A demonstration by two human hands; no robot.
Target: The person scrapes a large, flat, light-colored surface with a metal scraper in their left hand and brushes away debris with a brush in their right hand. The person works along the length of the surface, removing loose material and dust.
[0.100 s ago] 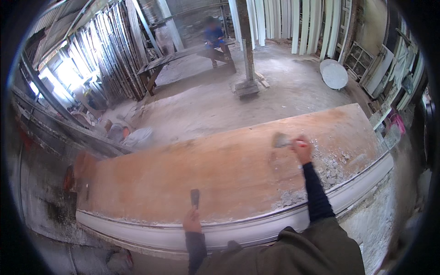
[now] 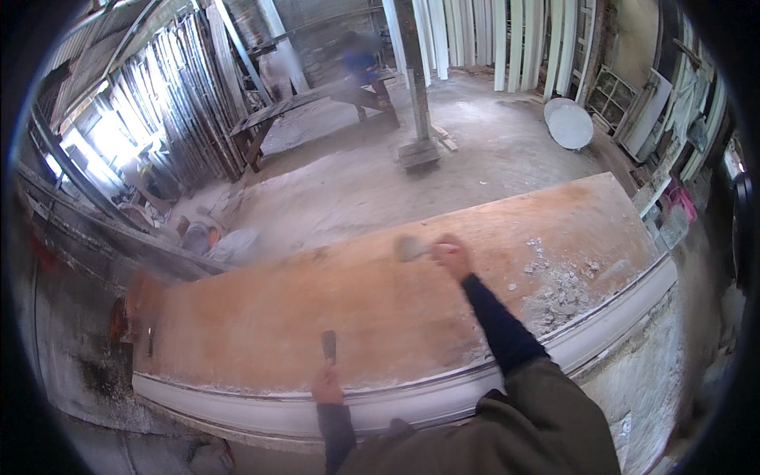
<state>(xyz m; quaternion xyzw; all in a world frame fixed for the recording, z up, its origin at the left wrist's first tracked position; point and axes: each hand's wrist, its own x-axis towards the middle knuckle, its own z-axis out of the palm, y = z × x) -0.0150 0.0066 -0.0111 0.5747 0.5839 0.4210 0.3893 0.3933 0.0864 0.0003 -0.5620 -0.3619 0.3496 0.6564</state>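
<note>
A long reddish-brown wooden board (image 2: 261, 317) lies across in front of me, with a white moulding (image 2: 443, 396) along its near edge. Over the middle of the board my right hand (image 2: 454, 257) is closed round the red handle of a scraper; the greyish head of this scraper (image 2: 410, 248), blurred by motion, points left. Near the front edge my left hand (image 2: 327, 385) grips a second scraper, a putty knife (image 2: 328, 345) with a dark flat blade that points away from me. Whitish plaster crumbs (image 2: 562, 297) lie heaped on the board's right part, beyond my right forearm.
A wooden post (image 2: 418, 87) on a block stands behind the board. Farther back, a person in blue (image 2: 360, 67) is by a long bench (image 2: 285, 108). White strips (image 2: 530, 47) line the back wall. A round white disc (image 2: 570, 127) leans at right; a wooden rail (image 2: 119, 218) runs at left.
My right hand has swept left across the board with its scraper, away from the crumbs. The left hand stays nearly where it was. The whole view has shifted slightly.
</note>
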